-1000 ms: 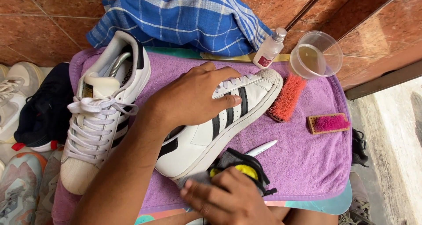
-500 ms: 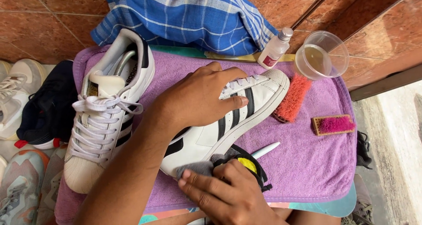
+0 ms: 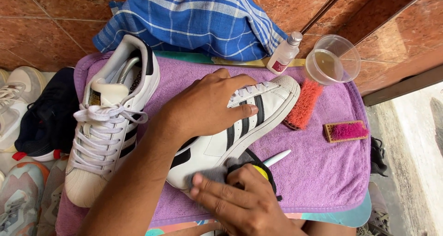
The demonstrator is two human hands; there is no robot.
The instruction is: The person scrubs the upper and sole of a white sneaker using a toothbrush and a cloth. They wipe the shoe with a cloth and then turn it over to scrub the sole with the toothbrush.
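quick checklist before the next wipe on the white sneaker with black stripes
1. White leather sneaker with black stripes pinned on its side by left hand: ok.
2. Grey cloth under right hand touching the sole edge: ok.
3. Purple towel beneath the sneaker: ok.
4. Clear plastic cup of liquid upright, apart from the hands: ok.
5. Small white bottle capped: ok.
6. Cloth damp enough: cannot tell.

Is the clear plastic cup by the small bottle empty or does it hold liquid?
It holds liquid: the clear cup stands upright with a shallow pool of yellowish fluid at its bottom, beside the capped small bottle.
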